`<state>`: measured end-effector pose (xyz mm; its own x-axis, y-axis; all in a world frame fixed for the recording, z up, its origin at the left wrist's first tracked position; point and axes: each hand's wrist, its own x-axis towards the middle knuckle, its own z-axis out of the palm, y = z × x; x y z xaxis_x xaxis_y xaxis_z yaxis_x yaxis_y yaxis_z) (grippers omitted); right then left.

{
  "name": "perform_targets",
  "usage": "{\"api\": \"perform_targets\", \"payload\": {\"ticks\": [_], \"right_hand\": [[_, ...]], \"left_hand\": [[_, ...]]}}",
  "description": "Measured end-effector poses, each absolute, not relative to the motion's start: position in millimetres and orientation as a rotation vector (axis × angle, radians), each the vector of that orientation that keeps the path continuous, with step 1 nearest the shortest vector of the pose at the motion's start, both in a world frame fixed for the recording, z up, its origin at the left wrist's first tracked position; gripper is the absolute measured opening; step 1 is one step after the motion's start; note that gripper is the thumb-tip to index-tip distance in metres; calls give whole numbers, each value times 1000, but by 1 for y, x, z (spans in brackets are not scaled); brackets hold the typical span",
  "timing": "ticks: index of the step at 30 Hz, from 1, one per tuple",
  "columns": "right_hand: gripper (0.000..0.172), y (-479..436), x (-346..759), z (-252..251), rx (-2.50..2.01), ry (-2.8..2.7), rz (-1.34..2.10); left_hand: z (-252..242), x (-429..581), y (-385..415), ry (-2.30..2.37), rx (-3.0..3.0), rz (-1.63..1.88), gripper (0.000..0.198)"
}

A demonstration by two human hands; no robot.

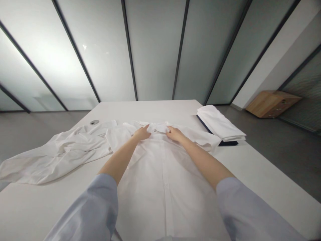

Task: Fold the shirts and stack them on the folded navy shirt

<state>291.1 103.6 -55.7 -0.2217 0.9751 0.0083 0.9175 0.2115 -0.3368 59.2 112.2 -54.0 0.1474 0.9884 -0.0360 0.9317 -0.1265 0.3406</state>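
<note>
Currently, the person's left hand [141, 133] and right hand [175, 134] are resting palm-down on the collar [157, 127] of a white button-front shirt [160, 187], one on each side of it. The fingers of both hands are held close together and are touching the cloth; whether they are pinching it, I cannot tell. The shirt is lying front-up and lengthwise on a white table [263, 177], its collar toward the far side. A crumpled white garment [57, 154] is lying just left of it, touching it and spilling over the table's left edge. To the right, a folded white cloth stack [220, 123] is sitting on a dark navy flat item [228, 143]. Light blue sleeves [92, 207] are covering both forearms up to mid-arm.
</note>
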Motion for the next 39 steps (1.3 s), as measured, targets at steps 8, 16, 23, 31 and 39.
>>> {"api": "perform_targets", "payload": {"ticks": [8,16,23,31,39], "right_hand": [[36,144,270,-56,-1866,-1584,798],[63,159,294,-29,-1543,-1716,585],[54,84,292,-56,-1834,-2438,218],[71,73,295,-81,-1988,-2407,211],[51,96,297,-75,-1842,-2349,115]], "left_hand": [[-54,72,156,1775,1734,723,47],[-35,74,151,1746,1991,609,67],[-71,91,90,1955,2252,-65,73],[-82,81,93,2012,2341,21,78],[-70,93,87,2005,2514,213,49]]}}
